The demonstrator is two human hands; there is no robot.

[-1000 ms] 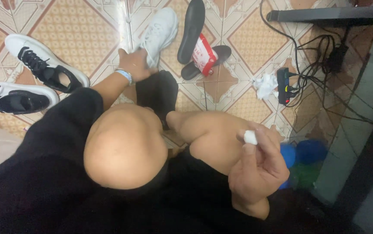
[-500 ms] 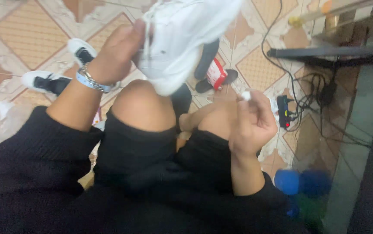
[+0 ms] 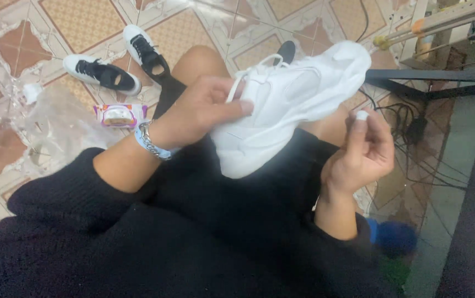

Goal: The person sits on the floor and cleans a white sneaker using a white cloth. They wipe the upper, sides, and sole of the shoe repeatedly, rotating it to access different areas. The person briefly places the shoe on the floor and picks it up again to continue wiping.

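Note:
My left hand (image 3: 204, 110) grips a white sneaker (image 3: 287, 105) by its laces and tongue, holding it over my lap with the toe pointing up right. My right hand (image 3: 364, 152) is beside the shoe's sole side, fingers curled, pinching a small white piece (image 3: 362, 115) between thumb and fingertips. A bracelet and a light blue band sit on my left wrist. I am seated in black clothes, one bare knee (image 3: 201, 60) showing behind the shoe.
Two black-and-white sneakers (image 3: 102, 74) (image 3: 146, 49) lie on the patterned tile floor at upper left. A wipes pack (image 3: 120, 115) and a clear plastic bag (image 3: 50, 127) lie left of my arm. Cables (image 3: 414, 138) and a dark table frame (image 3: 441, 74) are at right.
My left hand has brought the white sneaker from the floor up and down onto my lap. The right hand still holds the small white piece and has shifted to the shoe's right.

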